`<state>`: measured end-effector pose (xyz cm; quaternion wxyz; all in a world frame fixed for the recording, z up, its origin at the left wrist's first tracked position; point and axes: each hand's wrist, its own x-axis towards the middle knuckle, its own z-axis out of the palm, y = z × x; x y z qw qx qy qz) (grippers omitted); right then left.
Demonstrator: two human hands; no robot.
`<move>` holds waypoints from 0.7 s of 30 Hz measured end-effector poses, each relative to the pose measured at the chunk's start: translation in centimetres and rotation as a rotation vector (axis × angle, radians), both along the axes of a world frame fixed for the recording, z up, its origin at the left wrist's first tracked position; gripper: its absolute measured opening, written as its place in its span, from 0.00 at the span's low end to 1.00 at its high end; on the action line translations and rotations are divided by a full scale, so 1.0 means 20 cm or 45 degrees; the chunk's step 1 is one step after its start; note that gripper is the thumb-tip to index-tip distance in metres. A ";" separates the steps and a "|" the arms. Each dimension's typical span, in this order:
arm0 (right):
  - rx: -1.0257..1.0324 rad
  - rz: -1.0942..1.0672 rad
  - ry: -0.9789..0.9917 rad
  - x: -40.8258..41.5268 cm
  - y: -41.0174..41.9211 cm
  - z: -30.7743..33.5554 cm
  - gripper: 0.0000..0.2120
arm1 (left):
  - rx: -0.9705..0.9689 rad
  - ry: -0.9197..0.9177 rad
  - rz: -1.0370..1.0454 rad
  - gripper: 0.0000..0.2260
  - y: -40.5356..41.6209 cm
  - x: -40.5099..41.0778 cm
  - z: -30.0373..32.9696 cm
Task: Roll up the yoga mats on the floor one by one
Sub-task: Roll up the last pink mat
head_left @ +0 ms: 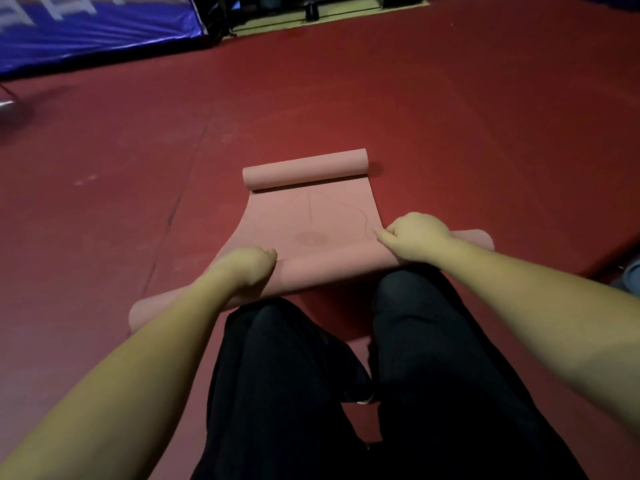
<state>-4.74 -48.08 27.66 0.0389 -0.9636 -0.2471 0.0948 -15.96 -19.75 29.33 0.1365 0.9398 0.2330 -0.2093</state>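
Observation:
A pink yoga mat [311, 216] lies on the red floor in front of my knees. Its near end is wound into a thick roll [329, 268] that runs across the view. Its far end curls up into a smaller roll [304, 169]. My left hand [247, 268] grips the near roll left of centre, fingers curled over its top. My right hand [414, 237] grips the same roll towards its right end. A flat stretch of mat with faint printed lines lies between the two rolls.
Red floor [450, 116] spreads all around the mat. A blue banner [97, 29] stands at the back left, and dark equipment [311, 8] sits at the back centre. My legs in black trousers [311, 393] fill the foreground. A metal object [8, 105] lies at the left edge.

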 end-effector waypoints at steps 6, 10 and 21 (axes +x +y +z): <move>-0.198 0.018 0.352 0.04 0.02 0.11 0.30 | -0.127 0.084 0.047 0.19 -0.02 -0.05 0.04; -0.245 0.021 0.565 0.02 0.05 0.10 0.27 | -0.090 0.077 0.029 0.17 0.00 -0.12 -0.05; -0.383 0.021 0.674 0.07 0.14 0.10 0.28 | 0.336 -0.681 -0.102 0.20 -0.17 -0.39 -0.17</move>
